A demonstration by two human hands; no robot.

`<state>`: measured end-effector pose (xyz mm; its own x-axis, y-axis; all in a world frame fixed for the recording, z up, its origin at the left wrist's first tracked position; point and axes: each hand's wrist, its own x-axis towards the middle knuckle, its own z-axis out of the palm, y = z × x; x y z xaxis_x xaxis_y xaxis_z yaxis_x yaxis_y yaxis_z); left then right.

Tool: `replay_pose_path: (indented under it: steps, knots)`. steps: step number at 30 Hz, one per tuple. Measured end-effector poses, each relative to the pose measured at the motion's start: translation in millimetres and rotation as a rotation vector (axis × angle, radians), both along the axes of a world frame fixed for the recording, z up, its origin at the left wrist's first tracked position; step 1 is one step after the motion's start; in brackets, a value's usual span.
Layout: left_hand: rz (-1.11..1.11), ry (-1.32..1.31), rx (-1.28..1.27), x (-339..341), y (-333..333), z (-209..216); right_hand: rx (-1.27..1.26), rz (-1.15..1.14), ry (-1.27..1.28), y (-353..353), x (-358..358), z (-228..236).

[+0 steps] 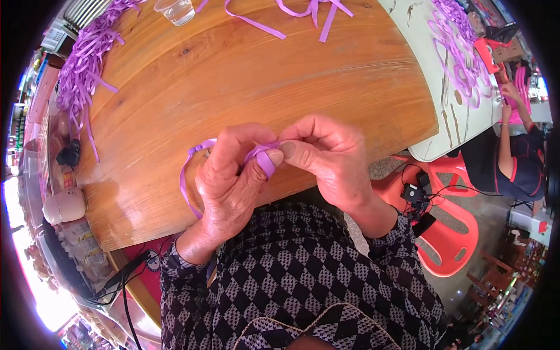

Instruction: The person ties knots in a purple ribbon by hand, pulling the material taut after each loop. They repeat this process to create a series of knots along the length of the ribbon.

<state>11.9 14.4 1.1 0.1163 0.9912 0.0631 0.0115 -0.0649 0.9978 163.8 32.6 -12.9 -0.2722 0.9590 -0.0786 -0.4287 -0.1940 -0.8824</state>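
Both hands meet above the near edge of a wooden table [251,81], working one purple ribbon [266,164]. My left hand [230,175] is closed, with the ribbon looped over its thumb and pinched near the fingertips. Thumb and forefinger of my right hand [329,160] pinch the same ribbon where the fingertips of both hands come together. Part of the ribbon between the fingers is hidden. Its tail passes behind the left hand and hangs in a curve to the left, with small knots or folds near the top of that curve.
A heap of purple ribbons [87,64] hangs over the table's left edge. Loose strips [315,11] and a clear plastic cup [176,10] lie at the far side. More ribbons [458,58] cover a white marbled table at right. An orange chair [449,233] and another person [504,151] are beyond.
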Motion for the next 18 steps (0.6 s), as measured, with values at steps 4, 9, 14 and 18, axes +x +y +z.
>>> replay_pose_path:
  steps: [4, 9, 14, 18]
  knots:
    - [0.089, 0.207, 0.106, -11, 1, -8, -0.028, -0.004, 0.039, -6, -7, 3]
    - [0.186, 0.023, -0.035, 2, 1, 3, 0.066, -0.108, -0.085, -18, -20, -1]
    - [-0.094, -0.095, -0.458, -19, 5, 15, 0.061, 0.091, -0.202, -10, 2, -1]
    - [-0.032, -0.165, -0.504, -20, 5, 8, 0.006, -0.001, -0.231, -9, -3, -4]
